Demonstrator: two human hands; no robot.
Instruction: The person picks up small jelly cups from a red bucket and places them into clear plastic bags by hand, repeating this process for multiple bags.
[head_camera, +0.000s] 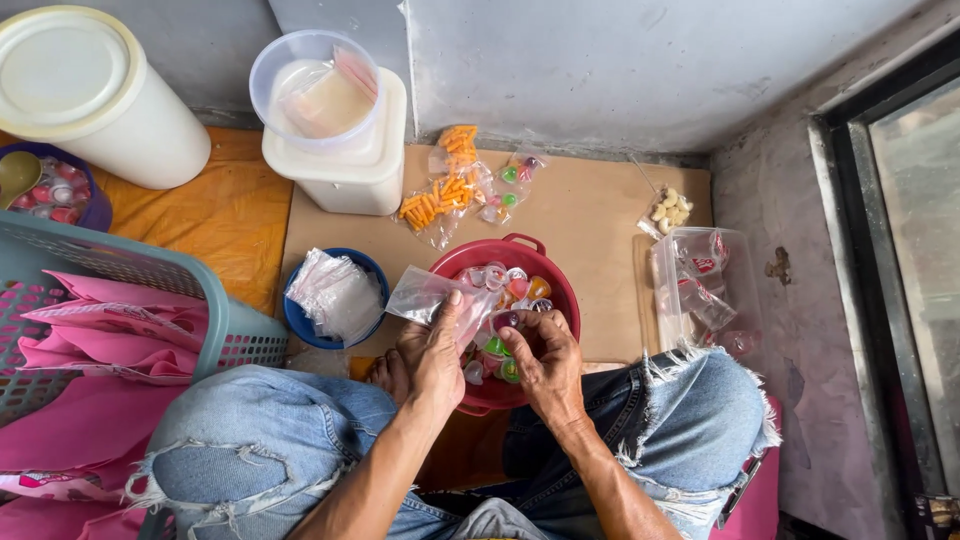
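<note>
My left hand (432, 355) pinches a small clear plastic bag (425, 295) at its mouth, just above a red bowl (545, 262) filled with colourful jelly cups (515, 290). Over the same bowl, my right hand (545, 362) holds a small jelly cup (506, 321) at its fingertips, close to the bag's opening. Both hands sit between my knees in torn blue jeans.
A blue bowl of clear bags (335, 295) lies left of the red bowl. Filled snack bags (450, 185) rest on the cardboard behind. A clear box (700, 285) stands at right, white containers (350, 150) and a teal basket (110, 300) at left.
</note>
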